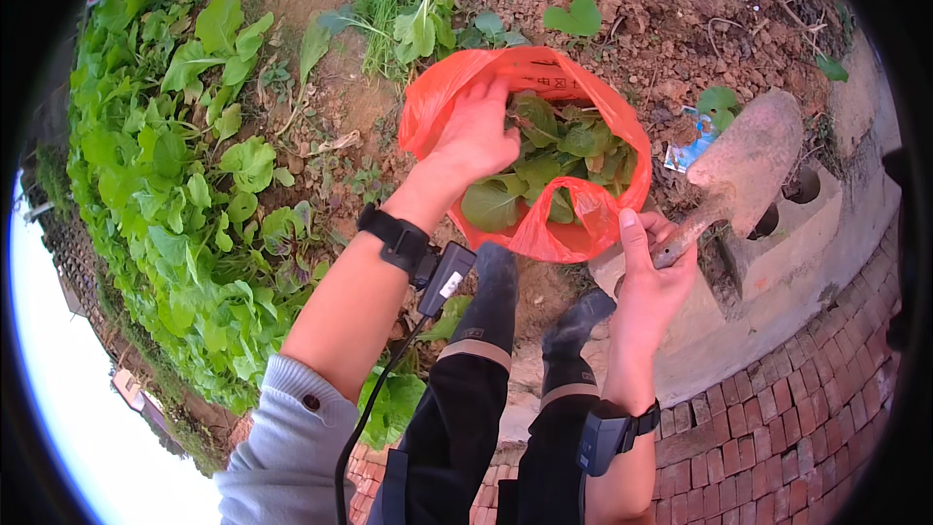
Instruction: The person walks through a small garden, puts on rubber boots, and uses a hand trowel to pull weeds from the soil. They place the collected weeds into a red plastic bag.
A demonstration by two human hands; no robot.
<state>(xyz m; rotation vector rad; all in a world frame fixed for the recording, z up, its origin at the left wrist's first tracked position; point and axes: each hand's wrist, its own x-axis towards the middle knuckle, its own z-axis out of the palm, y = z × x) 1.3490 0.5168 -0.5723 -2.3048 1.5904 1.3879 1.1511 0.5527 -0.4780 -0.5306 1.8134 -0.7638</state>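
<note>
A red plastic bag (525, 58) hangs with its mouth wide, and leafy greens (539, 175) lie inside it. My left hand (477, 127) reaches into the left side of the opening; its fingertips are against the inner wall, beside the leaves. Whether those fingers pinch the plastic cannot be told. At the lower right rim, my right hand (656, 255) has its thumb on the bag's edge and its fingers around the handle of a garden trowel (751, 160). The soil-caked blade points up and to the right.
A dense bed of leafy vegetables (168, 197) fills the left. Feathery green plants (386, 0) grow at the top. A blue and white packet (692, 138) lies on the soil by the trowel. Hollow concrete blocks (794, 226) edge the plot, with brick paving (773, 415) beyond. Dark boots (488, 299) stand below the bag.
</note>
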